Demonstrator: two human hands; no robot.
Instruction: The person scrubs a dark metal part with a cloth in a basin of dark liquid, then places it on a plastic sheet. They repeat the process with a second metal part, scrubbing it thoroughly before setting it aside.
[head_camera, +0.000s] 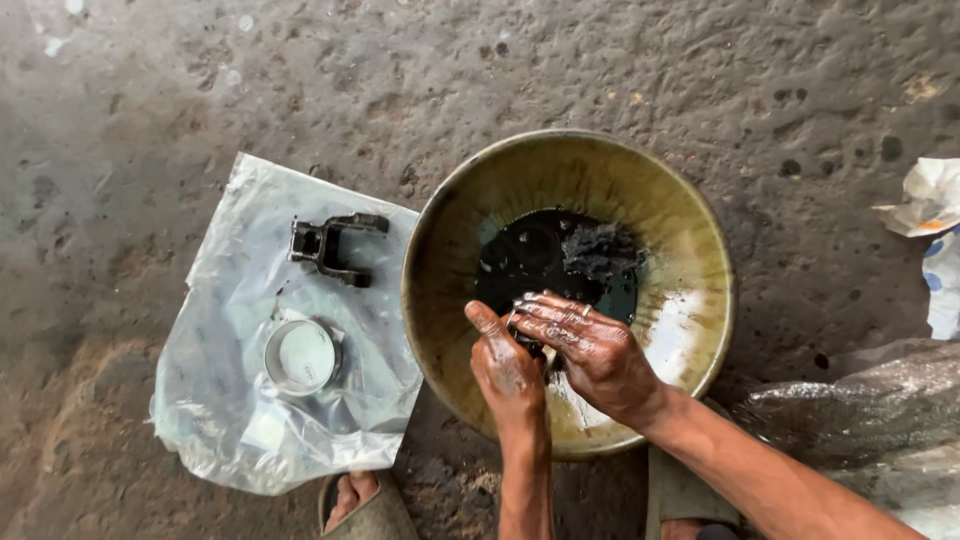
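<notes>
The small dark part (530, 343) sits clamped between your two hands over the basin (450, 230), just at 6 o'clock of the black liquid (530, 255) pooled in it. Your left hand (508, 368) grips it from below, and your right hand (590, 345) wraps over it, fingers pressed together. At 9 o'clock of the basin lies a clear plastic sheet (230, 430) bearing a black metal bracket (330, 245) and a white round cap (302, 356).
</notes>
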